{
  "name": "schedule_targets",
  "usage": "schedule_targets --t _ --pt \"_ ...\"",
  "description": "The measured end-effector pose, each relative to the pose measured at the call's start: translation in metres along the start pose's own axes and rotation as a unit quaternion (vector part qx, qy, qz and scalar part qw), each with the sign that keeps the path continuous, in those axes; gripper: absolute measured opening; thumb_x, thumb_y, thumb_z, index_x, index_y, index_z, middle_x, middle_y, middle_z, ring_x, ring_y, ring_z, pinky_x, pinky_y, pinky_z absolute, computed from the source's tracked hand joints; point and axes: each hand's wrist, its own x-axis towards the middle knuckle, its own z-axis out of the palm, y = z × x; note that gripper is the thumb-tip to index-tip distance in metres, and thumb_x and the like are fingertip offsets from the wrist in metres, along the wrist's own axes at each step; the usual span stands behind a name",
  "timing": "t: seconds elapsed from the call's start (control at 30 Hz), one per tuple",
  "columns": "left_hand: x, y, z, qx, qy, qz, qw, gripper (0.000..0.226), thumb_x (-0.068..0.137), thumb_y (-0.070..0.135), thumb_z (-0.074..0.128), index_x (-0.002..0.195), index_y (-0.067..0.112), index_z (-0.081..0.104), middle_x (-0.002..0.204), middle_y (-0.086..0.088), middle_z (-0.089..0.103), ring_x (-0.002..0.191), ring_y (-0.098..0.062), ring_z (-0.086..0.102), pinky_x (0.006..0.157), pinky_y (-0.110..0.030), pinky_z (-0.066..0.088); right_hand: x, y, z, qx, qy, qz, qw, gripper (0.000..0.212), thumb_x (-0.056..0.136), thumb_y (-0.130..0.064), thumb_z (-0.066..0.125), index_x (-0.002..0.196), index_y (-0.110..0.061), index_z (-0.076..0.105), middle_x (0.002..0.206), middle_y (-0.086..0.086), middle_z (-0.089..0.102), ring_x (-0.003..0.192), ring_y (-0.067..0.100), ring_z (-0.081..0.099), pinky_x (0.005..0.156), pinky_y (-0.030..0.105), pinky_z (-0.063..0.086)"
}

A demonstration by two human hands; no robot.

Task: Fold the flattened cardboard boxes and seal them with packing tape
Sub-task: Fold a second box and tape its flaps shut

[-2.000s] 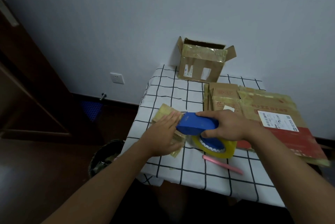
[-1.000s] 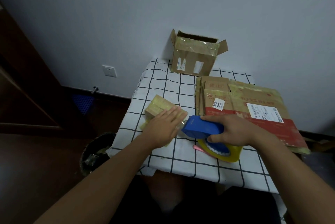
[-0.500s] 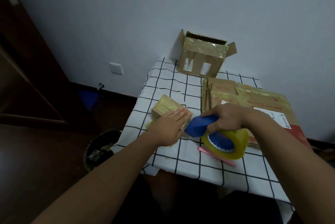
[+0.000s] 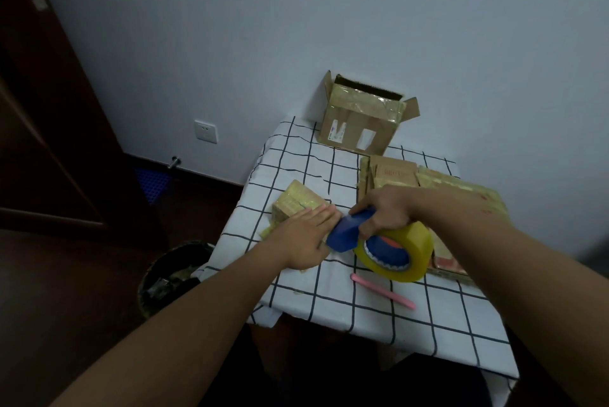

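Checked tablecloth (image 4: 329, 172) carries a small box (image 4: 296, 204) under the flat left hand (image 4: 304, 237); right hand (image 4: 385, 210) grips the tape dispenser (image 4: 375, 240), flattened boxes (image 4: 438, 186) behind.

Left hand (image 4: 304, 240) flat, fingers straight; right hand (image 4: 387, 212) fingers curled.

A small box (image 4: 298, 204) sits near the bench's (image 4: 379, 311) left edge, the tape dispenser (image 4: 379, 243) just right of it. Flattened boxes (image 4: 428, 182) lie along the right edge, an open box (image 4: 359, 123) at the far edge, a pen (image 4: 382, 290) toward the near edge.
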Motion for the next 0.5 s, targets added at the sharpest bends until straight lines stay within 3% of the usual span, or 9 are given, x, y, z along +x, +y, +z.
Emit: schedule_targets --t 0.1,0.2,0.33,0.5 --pt "-0.001 -0.001 0.003 0.005 0.009 0.007 1.0 0.077 0.086 0.049 0.02 0.157 0.022 0.009 0.164 -0.003 0.007 0.151 -0.017 0.002 0.121 -0.035 0.005 -0.011 0.003 0.007 -0.011 0.008 0.005 1.0 0.061 0.084 -0.047 0.067 0.14 -0.031 0.051 0.134 -0.001 0.058 0.114 0.02 0.054 0.097 0.034 0.044" --pt "0.0 -0.002 0.005 0.017 0.014 0.012 1.0 0.07 0.092 0.04 0.033 0.156 0.023 0.011 0.164 -0.004 0.007 0.151 -0.019 0.002 0.121 -0.035 0.005 -0.012 0.002 0.011 -0.024 0.005 0.014 1.0 0.061 0.083 -0.05 0.066 0.139 -0.032 0.052 0.134 0.0 0.059 0.116 0.022 0.054 0.101 0.04 0.045" --pt "0.0 0.0 0.005 0.012 0.029 0.009 0.999 0.072 0.092 0.028 0.045 0.156 0.02 0.013 0.164 -0.005 0.011 0.151 -0.019 0.006 0.122 -0.036 0.009 -0.002 -0.014 -0.004 -0.026 -0.01 0.037 0.999 0.064 0.081 -0.05 0.069 0.139 -0.026 0.055 0.137 0.001 0.055 0.119 0.022 0.053 0.099 0.036 0.045" --pt "0.0 0.0 0.007 0.019 0.033 0.005 0.999 0.068 0.095 0.028 0.043 0.156 0.024 0.015 0.165 -0.004 0.004 0.151 -0.018 0.002 0.119 -0.032 0.001 0.018 -0.026 0.008 -0.127 -0.12 0.085 0.981 0.076 0.064 -0.06 0.073 0.129 -0.021 0.063 0.123 0.005 0.063 0.108 0.027 0.06 0.095 0.045 0.052"
